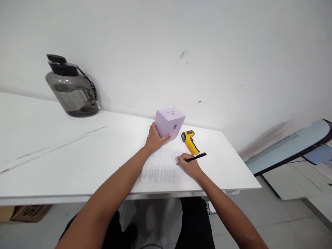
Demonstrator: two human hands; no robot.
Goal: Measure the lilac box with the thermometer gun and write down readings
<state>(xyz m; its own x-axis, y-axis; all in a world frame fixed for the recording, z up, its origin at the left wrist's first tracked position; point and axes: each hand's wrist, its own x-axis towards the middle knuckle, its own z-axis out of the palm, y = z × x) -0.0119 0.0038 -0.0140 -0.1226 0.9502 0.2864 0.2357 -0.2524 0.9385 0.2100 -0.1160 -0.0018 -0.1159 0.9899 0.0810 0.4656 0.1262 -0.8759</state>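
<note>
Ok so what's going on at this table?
A person's left hand holds a lilac box near the far edge of a sheet of paper that bears rows of marks. The right hand holds a black pen, tip at the paper. A yellow gun-shaped device lies just beyond that hand; a large water bottle stands far left.

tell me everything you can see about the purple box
The purple box is pale lilac, smooth, cardboard-like and looks closed. Its top bears a small gold-brown mark and print too small to read; a darker purple mark sits on the front. It appears to stand upright on the white table, beyond the written sheet. The left hand grips it, thumb across the front.
</note>
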